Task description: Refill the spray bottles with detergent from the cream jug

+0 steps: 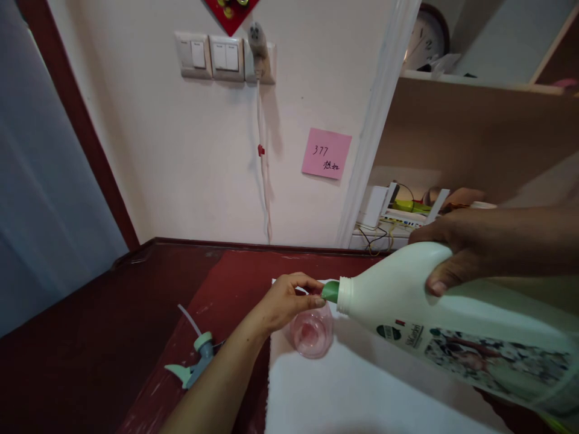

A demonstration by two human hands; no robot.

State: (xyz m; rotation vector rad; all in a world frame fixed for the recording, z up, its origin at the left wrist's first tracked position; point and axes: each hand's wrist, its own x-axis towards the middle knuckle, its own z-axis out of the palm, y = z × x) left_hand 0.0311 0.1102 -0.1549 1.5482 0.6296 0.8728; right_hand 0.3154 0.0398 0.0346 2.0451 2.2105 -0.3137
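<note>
My left hand is closed around the neck of a small see-through pink bottle, thumb and fingers at its mouth. My right hand grips a large pale green jug with a printed flower label. The jug is tipped onto its side, its neck pointing left. Its green pouring spout meets my left fingertips at the mouth of the pink bottle. Whether liquid is flowing cannot be seen. To the left of my forearm lies a grey and mint spray trigger head with a thin tube.
A white sheet lies under the pink bottle on the dark red tabletop. Behind, the wall carries switches, a plugged-in cord and a pink note. A white router sits in the right-hand shelf.
</note>
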